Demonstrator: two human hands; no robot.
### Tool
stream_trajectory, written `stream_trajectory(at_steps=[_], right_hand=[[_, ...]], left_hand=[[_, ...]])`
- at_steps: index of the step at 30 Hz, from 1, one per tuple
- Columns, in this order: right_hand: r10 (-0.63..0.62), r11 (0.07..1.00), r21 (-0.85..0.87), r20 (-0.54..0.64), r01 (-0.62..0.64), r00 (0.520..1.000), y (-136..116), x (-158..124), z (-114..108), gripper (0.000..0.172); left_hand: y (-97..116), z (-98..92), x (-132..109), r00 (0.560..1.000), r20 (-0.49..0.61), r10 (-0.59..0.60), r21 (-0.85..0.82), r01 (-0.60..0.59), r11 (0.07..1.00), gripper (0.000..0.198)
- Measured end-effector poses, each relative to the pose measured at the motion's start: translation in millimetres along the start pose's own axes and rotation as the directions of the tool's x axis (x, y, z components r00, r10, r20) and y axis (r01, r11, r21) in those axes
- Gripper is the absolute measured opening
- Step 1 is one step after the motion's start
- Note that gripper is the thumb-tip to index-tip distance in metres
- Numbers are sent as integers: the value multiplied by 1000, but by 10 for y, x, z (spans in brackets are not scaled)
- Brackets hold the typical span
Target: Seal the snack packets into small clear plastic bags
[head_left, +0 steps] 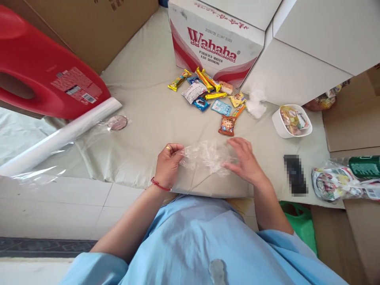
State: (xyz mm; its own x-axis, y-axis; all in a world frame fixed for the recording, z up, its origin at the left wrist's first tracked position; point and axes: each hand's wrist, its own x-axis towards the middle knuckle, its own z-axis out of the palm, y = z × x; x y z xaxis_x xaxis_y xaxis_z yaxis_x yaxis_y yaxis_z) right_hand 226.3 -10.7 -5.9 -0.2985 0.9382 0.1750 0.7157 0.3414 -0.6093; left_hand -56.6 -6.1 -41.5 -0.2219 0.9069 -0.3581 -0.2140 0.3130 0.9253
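- Over the near edge of the cloth-covered table (142, 130), a crumpled sheet of clear plastic film (204, 156) stretches between two bare hands, close to the person's body.
- Left hand (168, 164): thumb and forefinger are pinched together on the film's left end; a gold-coloured ring (168, 148) and a red cord bracelet (160, 185) are worn on this side.
- Right hand (247, 162): thumb and fingers stand apart around the film's right end; the plastic is so transparent that I cannot tell whether the fingertips touch it.
- Just beyond the hands lies a loose pile of wrapped snacks, with a brown cookie packet (227, 125) nearest, a light-blue packet (221, 107) behind it, and a yellow-wrapped bar (179, 80) at the far left.
- Right of the pile sits a wad of crumpled white plastic (255, 103); farther right, a white tub (279, 124) holds packaged food (292, 118).
- Behind the snacks stands a Wahaha purified-water carton (213, 47).
- On the left, a white roll of plastic film (74, 128) lies slanted beside a large red plastic jug (44, 67) with a moulded handle.
- Near the right edge of the table rests a black, pixelated object (296, 175).
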Motion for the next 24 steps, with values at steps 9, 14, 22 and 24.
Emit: stream_trajectory(at_steps=[9, 14, 22, 24], right_hand=[[445, 697, 630, -8, -341, 895, 80, 204, 487, 28], [634, 484, 754, 47, -444, 772, 174, 105, 424, 37], [694, 365, 906, -113, -212, 711, 197, 43, 442, 49], [706, 342, 921, -123, -184, 697, 172, 39, 438, 52]], left_hand=[[22, -267, -35, 998, -24, -49, 39, 50, 998, 35], [-5, -479, 8, 981, 1, 194, 549, -162, 820, 38], [-69, -292, -80, 583, 457, 672, 719, -687, 107, 61], [-134, -255, -37, 472, 518, 714, 685, -729, -15, 59]])
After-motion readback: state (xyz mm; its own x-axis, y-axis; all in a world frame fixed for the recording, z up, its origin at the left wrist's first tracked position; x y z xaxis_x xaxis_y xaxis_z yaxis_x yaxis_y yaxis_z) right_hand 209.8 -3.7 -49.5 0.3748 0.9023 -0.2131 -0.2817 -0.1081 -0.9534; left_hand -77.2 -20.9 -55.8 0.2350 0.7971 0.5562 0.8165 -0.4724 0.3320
